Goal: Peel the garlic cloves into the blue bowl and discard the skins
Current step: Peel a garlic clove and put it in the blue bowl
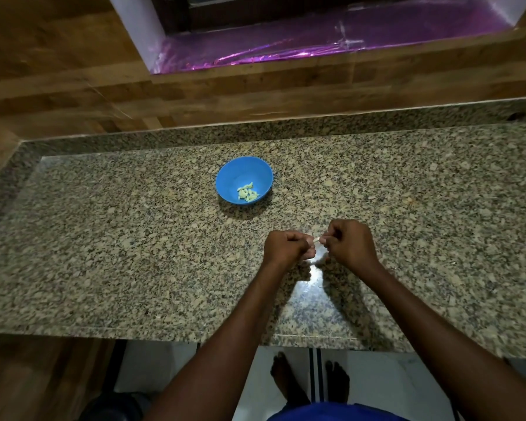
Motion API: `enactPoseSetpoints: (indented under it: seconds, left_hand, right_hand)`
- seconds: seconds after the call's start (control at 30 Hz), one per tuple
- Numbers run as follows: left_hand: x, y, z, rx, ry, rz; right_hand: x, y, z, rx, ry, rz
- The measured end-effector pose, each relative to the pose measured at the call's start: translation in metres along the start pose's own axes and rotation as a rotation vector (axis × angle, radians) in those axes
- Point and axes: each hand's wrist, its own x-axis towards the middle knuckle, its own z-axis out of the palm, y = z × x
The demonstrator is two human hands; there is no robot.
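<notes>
head view: step in hand looks like peeling one garlic clove (317,239), mid-task. left hand (287,249) and right hand (349,244) sit close together over the granite table (134,238), fingers of both curled in, pinching a small pale sliver between them. only a thin pale bit shows in the gap between the two hands; cannot tell if it's clove or loose skin. both hands are grasping it, neither one released.

blue bowl (244,180) sits on the table at about 11 o'clock from the hands, apart from them, not touched. peeled garlic pieces (248,193) lie in a small heap at the bowl's bottom, toward its near side, so several cloves seem done already.

next move, as a guess: strip the skin off, then carry the bare clove up toward 11 o'clock and drop it in the bowl; skin needs to go elsewhere. no skin pile or bin can be made out on the table. no stock of unpeeled cloves visible either, may be hidden in a hand.

bare feet (307,381) on the floor below the table edge at 6 o'clock.
</notes>
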Motion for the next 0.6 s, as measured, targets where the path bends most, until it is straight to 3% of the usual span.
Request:
enactPoseSetpoints:
  seconds: [0.17,0.3,0.43,0.6]
  left_hand:
    - [0.006,0.000,0.003,-0.063,-0.013,-0.063]
    - [0.003,-0.004,0.004,0.105,-0.049,0.129]
    - [0.003,-0.013,0.005,0.387,0.109,0.404]
    - [0.002,-0.013,0.004,0.405,0.079,0.426]
  right_hand:
    - [-0.001,0.004,0.004,-0.060,0.066,-0.082]
    - [-0.001,0.009,0.005,0.087,0.069,0.018]
    - [-0.001,0.015,0.004,0.414,-0.035,0.154]
    - [0.002,0.019,0.001,0.476,-0.105,0.207]
